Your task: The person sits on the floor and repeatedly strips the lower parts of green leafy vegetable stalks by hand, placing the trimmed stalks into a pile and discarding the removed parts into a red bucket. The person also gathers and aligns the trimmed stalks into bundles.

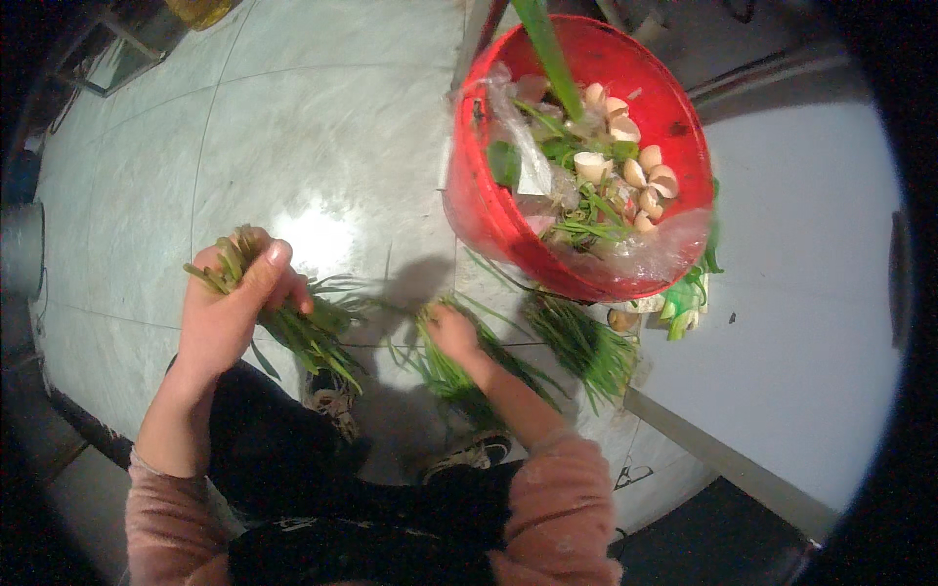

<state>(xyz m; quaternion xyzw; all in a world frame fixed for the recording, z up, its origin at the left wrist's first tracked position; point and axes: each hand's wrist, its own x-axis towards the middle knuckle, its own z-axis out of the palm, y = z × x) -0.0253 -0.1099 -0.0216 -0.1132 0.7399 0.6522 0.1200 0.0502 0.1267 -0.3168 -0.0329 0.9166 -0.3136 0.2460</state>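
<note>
My left hand [238, 293] is closed round a bunch of green leafy stalks [311, 337], cut ends up by the thumb and leaves hanging down to the right. At the centre, my right hand [452, 333] reaches down to a pile of long thin green leaves [458, 377] on the floor; its fingertips touch the pile's upper end, and whether they grip any is hidden. Another bundle of such greens [582, 344] lies to the right, below a red bucket [498, 220]. Eggshells [663, 181], plant scraps and clear plastic fill the bucket.
Grey-white floor tiles [132, 198] spread out at the left. A pale flat surface [791, 293] with a raised edge stands at the right. Green-and-white vegetable pieces [683, 304] and a small brown round object [621, 320] lie beside the bucket. My shoes are near the greens.
</note>
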